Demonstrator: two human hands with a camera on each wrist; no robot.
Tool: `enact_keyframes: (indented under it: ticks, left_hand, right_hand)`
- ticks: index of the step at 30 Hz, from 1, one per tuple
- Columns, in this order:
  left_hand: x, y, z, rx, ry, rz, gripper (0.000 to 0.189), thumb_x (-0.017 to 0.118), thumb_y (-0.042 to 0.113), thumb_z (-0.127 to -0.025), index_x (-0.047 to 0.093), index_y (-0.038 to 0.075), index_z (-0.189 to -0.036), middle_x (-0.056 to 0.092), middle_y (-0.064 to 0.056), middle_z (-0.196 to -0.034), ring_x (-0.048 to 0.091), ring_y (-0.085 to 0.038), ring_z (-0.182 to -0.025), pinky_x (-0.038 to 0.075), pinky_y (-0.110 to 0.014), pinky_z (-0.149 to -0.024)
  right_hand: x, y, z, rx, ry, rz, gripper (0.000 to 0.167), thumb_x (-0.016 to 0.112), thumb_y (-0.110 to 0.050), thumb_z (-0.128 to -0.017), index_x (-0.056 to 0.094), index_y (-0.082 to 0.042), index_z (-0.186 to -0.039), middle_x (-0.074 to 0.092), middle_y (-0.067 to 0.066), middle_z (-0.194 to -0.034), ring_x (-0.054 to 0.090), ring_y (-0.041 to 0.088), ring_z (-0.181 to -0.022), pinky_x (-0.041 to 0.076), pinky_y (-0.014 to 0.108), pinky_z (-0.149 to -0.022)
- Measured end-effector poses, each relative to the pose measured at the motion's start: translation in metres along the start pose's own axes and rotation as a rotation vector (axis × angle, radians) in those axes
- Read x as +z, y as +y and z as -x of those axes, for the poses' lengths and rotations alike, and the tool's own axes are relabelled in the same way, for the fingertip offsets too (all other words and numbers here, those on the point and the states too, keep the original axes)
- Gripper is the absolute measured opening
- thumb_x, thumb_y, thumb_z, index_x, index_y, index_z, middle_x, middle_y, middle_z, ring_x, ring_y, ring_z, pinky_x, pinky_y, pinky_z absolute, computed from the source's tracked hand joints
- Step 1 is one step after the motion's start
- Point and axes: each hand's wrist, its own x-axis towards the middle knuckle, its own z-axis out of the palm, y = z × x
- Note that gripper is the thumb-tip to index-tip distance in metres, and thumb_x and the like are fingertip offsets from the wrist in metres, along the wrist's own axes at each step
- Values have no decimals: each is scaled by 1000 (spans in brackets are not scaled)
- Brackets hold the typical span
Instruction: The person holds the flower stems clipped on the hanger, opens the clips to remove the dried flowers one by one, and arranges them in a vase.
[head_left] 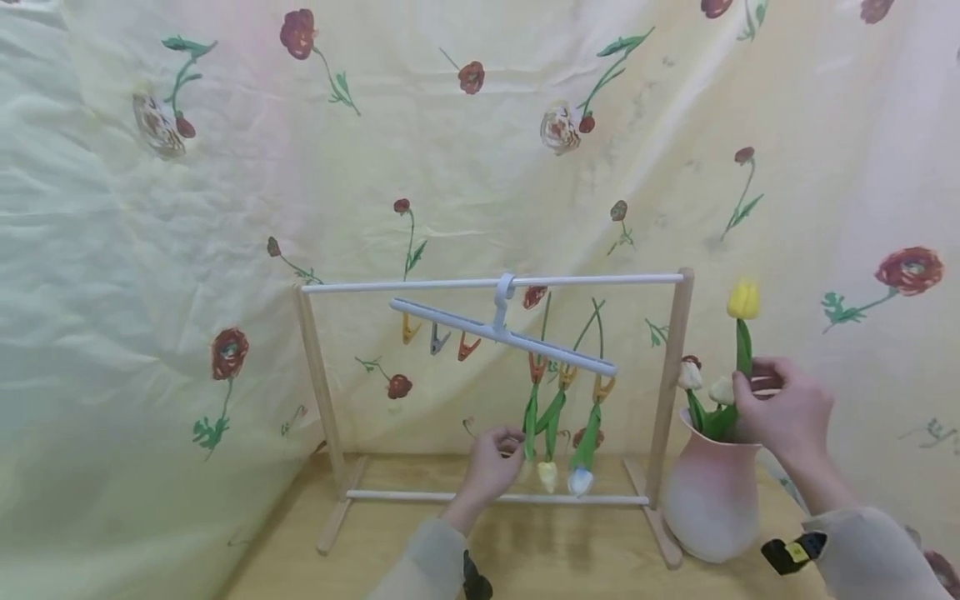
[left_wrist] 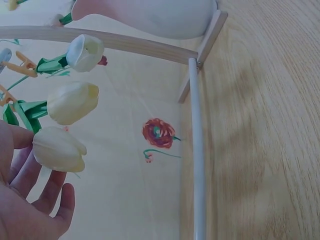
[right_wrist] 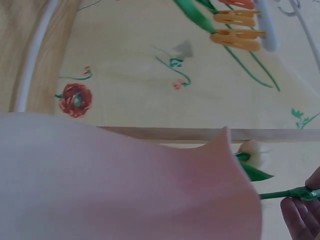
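Note:
My left hand (head_left: 493, 462) is at the leftmost of the upside-down tulips. In the left wrist view, its thumb and fingers hold the cream-white tulip (left_wrist: 59, 150) by the bloom. Beside it hang a pale yellow tulip (head_left: 547, 477) and a white-blue tulip (head_left: 581, 481), their stems in clips on a tilted hanger (head_left: 450, 319). My right hand (head_left: 791, 408) pinches a yellow tulip (head_left: 742, 300), bloom up, by its green stem. That stem runs into the mouth of a pink-and-white vase (head_left: 712, 500), as the right wrist view shows. The stem's lower end is hidden inside.
A wooden rack (head_left: 675, 367) with white rails carries the hanger, whose right end dips. Bare clips, including a grey clip (head_left: 438, 339), hang on its left half. Other white tulips (head_left: 690, 375) stand in the vase. Behind is a flowered cloth (head_left: 465, 167); below, a wood-grain table (head_left: 570, 558).

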Motion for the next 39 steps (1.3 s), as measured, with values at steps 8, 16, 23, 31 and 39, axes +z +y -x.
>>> enact_keyframes:
  ticks: [8, 16, 23, 31, 39]
  left_hand:
    - [4, 4, -1, 31, -12, -11, 12, 71, 6, -97, 75, 4, -108, 81, -8, -90, 70, -9, -76, 60, -24, -70]
    - [3, 8, -4, 17, -14, -25, 14, 71, 7, -97, 74, 3, -110, 80, -8, -90, 69, -11, -75, 59, -24, -69]
    - [3, 8, -3, 25, -36, -15, 13, 72, 11, -98, 74, 4, -109, 81, -7, -90, 71, -13, -76, 58, -25, -68]
    - [1, -1, 1, 41, -33, -11, 9, 72, 7, -97, 74, 2, -105, 81, -11, -88, 74, -22, -74, 57, -23, -65]
    - [1, -1, 0, 48, -26, -20, 8, 73, 9, -97, 74, 4, -103, 82, -8, -87, 76, -25, -77, 57, -23, -67]
  right_hand:
    - [9, 20, 18, -44, -44, 72, 31, 78, -9, -89, 68, 9, -112, 76, 32, -95, 43, -26, -68, 37, -1, -59]
    - [16, 19, 27, 41, -38, 27, 51, 79, -7, -87, 55, 13, -128, 71, 35, -108, 66, -6, -72, 36, -7, -62]
    - [14, 7, 25, -46, 102, 24, 55, 76, -8, -83, 56, 11, -130, 64, 31, -120, 63, 48, -108, 24, -2, -86]
    - [28, -32, 25, -307, 228, -87, 40, 70, -1, -79, 64, 13, -116, 70, 30, -107, 64, 40, -94, 31, -3, -91]
    - [51, -92, 32, -411, 164, -258, 34, 68, 7, -82, 72, 7, -116, 77, 21, -102, 65, 0, -91, 47, 1, -90]
